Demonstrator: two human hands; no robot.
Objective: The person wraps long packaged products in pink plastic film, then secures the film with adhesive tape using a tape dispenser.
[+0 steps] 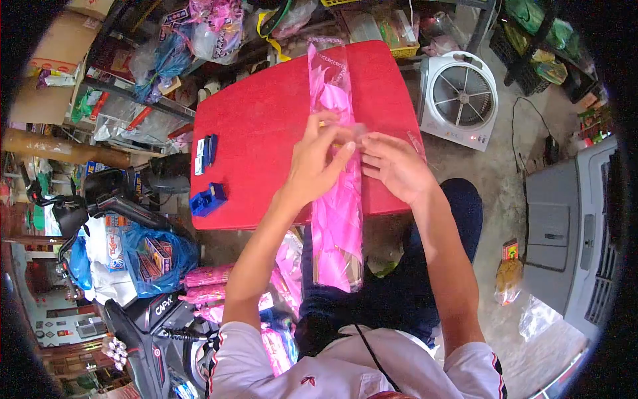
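Note:
A long clear plastic package with pink ribbon-like material (337, 213) lies lengthwise across the red table (259, 126), its near end jutting past the table edge towards my lap. My left hand (319, 159) is over the middle of the package, fingers bent and thumb apart from them. Just to its right, my right hand (399, 166) is at the package's right edge, palm partly turned up and fingers spread. Something small and clear between the fingertips is blurred. On the table's left side are a blue stapler (211, 150), a small white box (200, 156) and a blue tape dispenser (208, 200).
A white fan (458, 96) stands right of the table. At the left are a motorbike (143, 339) and a blue bag (159, 259). Pink packages (206, 286) lie below the table's left edge. Shelves with bags line the back.

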